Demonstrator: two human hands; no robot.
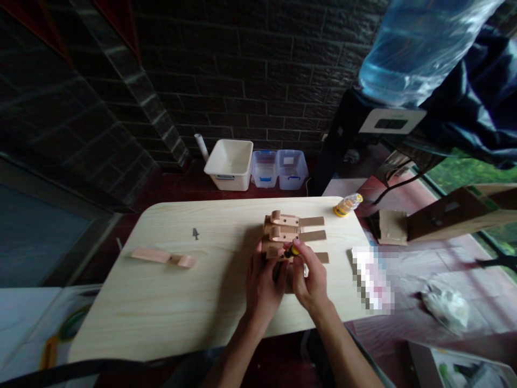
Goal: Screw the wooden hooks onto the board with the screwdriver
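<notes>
My right hand (310, 277) is closed around a small yellow-and-black screwdriver (291, 251), its handle tilted over a wooden assembly (266, 245). Curled wooden strips lie across that assembly, side by side, their flat ends sticking out to the right; the upper strip (286, 220) and the middle strip (285, 235) show dark screw holes or heads. Pressed against the near strip and the assembly's left side, my left hand (263, 285) has its fingers bent around the wood. Both hands partly hide the near end, so the screwdriver's tip is hard to make out.
On the pale wooden table (169, 307) lie a few dark screws (196, 233), a loose curled wooden strip (163, 256) and a clear container with yellow ends (347, 205). A blurred-out flat item (371, 279) sits at the right edge. Beyond stand a cream bin (230, 164) and clear boxes (291, 170).
</notes>
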